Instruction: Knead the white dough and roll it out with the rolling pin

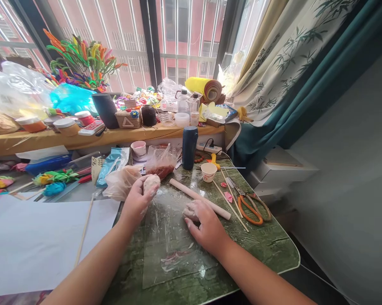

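My left hand (138, 198) is raised over the table, its fingers wrapped round a whitish lump of clay (152, 184). Lower and to the right, my right hand (207, 226) curls over another pale clay lump (190, 213), mostly covered by the fingers. Both hands have white smears on them. Beneath them lies a clear plastic sheet (160, 260) with a reddish smear and white bits. Just beyond my right hand rests a pale wooden rolling pin (199, 199), set diagonally.
Scissors (251, 209) with orange handles and thin sticks (230, 201) lie to the right. A paper cup (209, 171), a dark blue cylinder (190, 148) and a plastic bag of reddish-brown material (163, 169) stand behind. White paper (44, 241) covers the left. Jars and craft supplies crowd the sill.
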Available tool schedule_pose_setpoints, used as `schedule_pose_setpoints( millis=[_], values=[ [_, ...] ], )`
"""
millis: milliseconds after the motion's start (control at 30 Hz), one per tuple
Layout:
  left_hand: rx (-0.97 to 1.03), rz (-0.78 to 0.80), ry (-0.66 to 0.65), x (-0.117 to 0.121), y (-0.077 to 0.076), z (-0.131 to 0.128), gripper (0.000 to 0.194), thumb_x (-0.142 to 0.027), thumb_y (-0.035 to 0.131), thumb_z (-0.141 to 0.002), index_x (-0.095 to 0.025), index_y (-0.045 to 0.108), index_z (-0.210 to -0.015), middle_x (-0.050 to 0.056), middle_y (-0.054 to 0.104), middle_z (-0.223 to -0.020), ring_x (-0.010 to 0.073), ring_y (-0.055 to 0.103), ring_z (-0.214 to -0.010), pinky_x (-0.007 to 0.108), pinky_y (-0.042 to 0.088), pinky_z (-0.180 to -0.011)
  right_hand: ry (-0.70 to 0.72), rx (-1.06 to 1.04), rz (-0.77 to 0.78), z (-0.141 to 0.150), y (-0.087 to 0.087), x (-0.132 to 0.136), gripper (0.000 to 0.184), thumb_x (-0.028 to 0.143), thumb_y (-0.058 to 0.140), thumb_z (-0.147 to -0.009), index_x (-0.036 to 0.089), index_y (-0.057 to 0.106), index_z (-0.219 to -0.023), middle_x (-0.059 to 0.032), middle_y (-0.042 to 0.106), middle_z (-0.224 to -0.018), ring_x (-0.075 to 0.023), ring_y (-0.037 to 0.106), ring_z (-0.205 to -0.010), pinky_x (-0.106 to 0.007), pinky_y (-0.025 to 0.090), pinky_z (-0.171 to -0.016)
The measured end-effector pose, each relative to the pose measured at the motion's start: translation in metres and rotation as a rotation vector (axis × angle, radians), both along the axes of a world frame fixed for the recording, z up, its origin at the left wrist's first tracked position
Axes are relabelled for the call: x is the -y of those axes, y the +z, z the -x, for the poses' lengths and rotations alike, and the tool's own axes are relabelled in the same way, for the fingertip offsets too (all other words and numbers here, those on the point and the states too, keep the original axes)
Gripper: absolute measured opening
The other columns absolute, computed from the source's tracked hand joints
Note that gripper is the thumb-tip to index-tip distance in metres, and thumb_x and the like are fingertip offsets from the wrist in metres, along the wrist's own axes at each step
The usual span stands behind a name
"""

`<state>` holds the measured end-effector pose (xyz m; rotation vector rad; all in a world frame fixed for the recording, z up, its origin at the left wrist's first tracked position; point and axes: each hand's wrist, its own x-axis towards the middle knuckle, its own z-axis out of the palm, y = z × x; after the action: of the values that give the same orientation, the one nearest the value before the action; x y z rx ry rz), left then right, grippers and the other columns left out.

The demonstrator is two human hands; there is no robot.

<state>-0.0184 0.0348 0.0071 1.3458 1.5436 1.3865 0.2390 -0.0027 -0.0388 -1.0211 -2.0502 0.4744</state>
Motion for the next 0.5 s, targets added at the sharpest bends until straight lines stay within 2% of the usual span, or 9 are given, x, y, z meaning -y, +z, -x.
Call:
schedule_pose_setpoints(
  millis=[100, 167, 233, 333, 400, 500],
  values=[
    [-0.007, 0.045, -0.111, -0.010, -0.012, -0.006, 0.063, -0.053, 0.078, -0.077, -0.019, 0.061, -0.128, 0.013, 0.069, -0.129, 0.0320, 0.063, -0.121, 0.047, 0.045, -0.109, 0.036, 0.000, 0.008, -0.006, 0.004, 0.000, 0.035, 0.017, 0.058, -0.092, 0.021, 0.061, -0.127, -0.0120, 0.068, -0.123, -0.0286, 0.062, -0.120, -0.048, 0.051, -0.106],
    [0.014, 0.044, -0.132, -0.012, -0.020, -0.009, 0.061, -0.052, 0.077, -0.078, -0.019, 0.061, -0.126, 0.013, 0.068, -0.130, 0.0311, 0.061, -0.124, 0.047, 0.042, -0.112, 0.065, 0.033, 0.032, -0.008, 0.010, -0.004, 0.030, 0.020, 0.059, -0.094, 0.021, 0.064, -0.123, -0.0115, 0.071, -0.119, -0.0280, 0.065, -0.115, -0.047, 0.053, -0.102],
    [0.111, 0.058, -0.127, -0.013, -0.025, -0.011, 0.060, -0.054, 0.075, -0.080, -0.018, 0.060, -0.126, 0.013, 0.067, -0.130, 0.0290, 0.062, -0.122, 0.044, 0.045, -0.109, 0.093, 0.039, 0.034, -0.006, 0.018, -0.010, 0.026, 0.024, 0.062, -0.095, 0.021, 0.066, -0.120, -0.0104, 0.073, -0.116, -0.0276, 0.067, -0.112, -0.047, 0.053, -0.101],
    [0.307, 0.091, -0.086, -0.014, -0.027, -0.007, 0.061, -0.058, 0.071, -0.082, -0.018, 0.057, -0.125, 0.012, 0.067, -0.124, 0.0231, 0.068, -0.105, 0.038, 0.054, -0.094, 0.153, -0.026, -0.047, 0.011, 0.031, -0.023, 0.029, 0.028, 0.064, -0.096, 0.023, 0.065, -0.125, -0.0094, 0.073, -0.119, -0.0269, 0.065, -0.118, -0.048, 0.050, -0.106],
    [0.362, 0.098, -0.069, -0.015, -0.026, -0.004, 0.062, -0.061, 0.069, -0.082, -0.018, 0.056, -0.124, 0.011, 0.068, -0.118, 0.0199, 0.070, -0.094, 0.035, 0.056, -0.086, 0.185, -0.043, -0.095, 0.029, 0.038, -0.033, 0.033, 0.027, 0.066, -0.096, 0.024, 0.064, -0.129, -0.0100, 0.071, -0.123, -0.0269, 0.061, -0.122, -0.048, 0.047, -0.108],
    [0.402, 0.083, -0.071, -0.016, -0.026, -0.001, 0.063, -0.061, 0.072, -0.080, -0.018, 0.056, -0.124, 0.009, 0.070, -0.112, 0.0194, 0.070, -0.091, 0.034, 0.057, -0.085, 0.279, 0.067, -0.081, 0.056, 0.043, -0.044, 0.047, 0.035, 0.079, -0.086, 0.022, 0.064, -0.128, -0.0120, 0.067, -0.125, -0.0289, 0.058, -0.120, -0.047, 0.047, -0.106]
  ],
)
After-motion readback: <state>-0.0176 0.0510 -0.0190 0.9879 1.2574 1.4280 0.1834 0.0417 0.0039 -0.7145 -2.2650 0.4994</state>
